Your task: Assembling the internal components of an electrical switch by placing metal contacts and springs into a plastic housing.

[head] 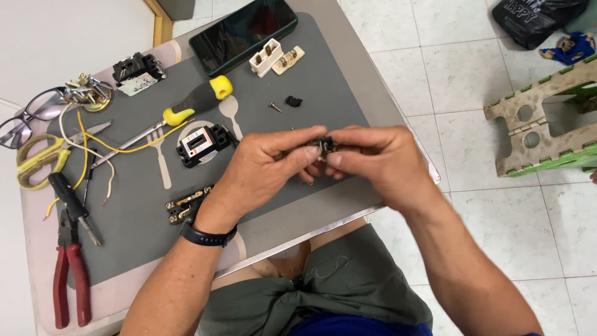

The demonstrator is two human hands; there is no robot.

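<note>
Both hands meet above the right part of a grey mat (137, 218). My left hand (264, 168) and my right hand (373, 162) pinch a small dark electrical part (324, 145) between their fingertips; most of it is hidden by the fingers. A black watch band circles my left wrist. Just left of my left hand lies a black socket module (200, 145), and below it a black part with brass contacts (183, 205). A small screw (275, 107) and a tiny black piece (293, 101) lie on the mat beyond the hands.
A yellow-and-black screwdriver (186, 109), yellow wires (84, 155), yellow-handled scissors (37, 162), red pliers (68, 274), glasses (28, 115), a phone (242, 31) and two cream-coloured plug parts (273, 59) lie on the table. A folding stool (547, 118) stands on the tiled floor at the right.
</note>
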